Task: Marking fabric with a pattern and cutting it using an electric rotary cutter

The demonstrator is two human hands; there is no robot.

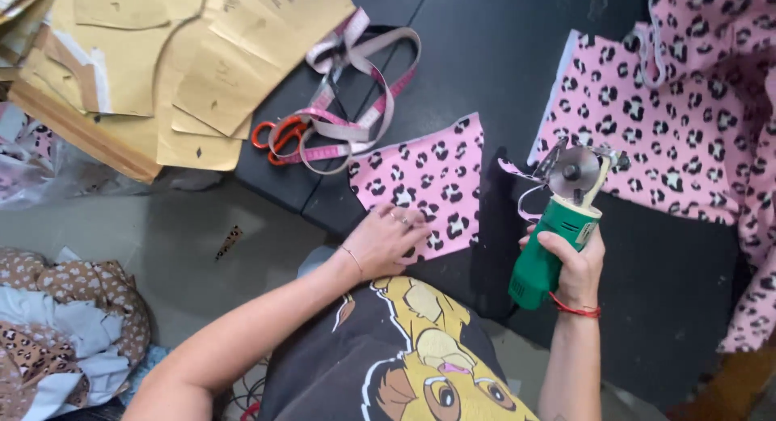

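A dark table [485,65] fills the upper middle of the view. On its right lies a big sheet of pink leopard-print fabric [687,122]; at upper left a stack of tan paper patterns [162,65] overhangs the edge. A smaller cut piece of pink fabric [428,182] lies near the front edge, and the left hand [388,239] presses flat on its lower corner, fingers spread. The right hand [575,263] is wrapped tight around a green rotary cutter [558,235], its long axis running up and slightly right, the round blade [575,172] pointing away toward the big sheet. A measuring tape [356,105] loops over orange-handled scissors [279,134] between patterns and cut piece.
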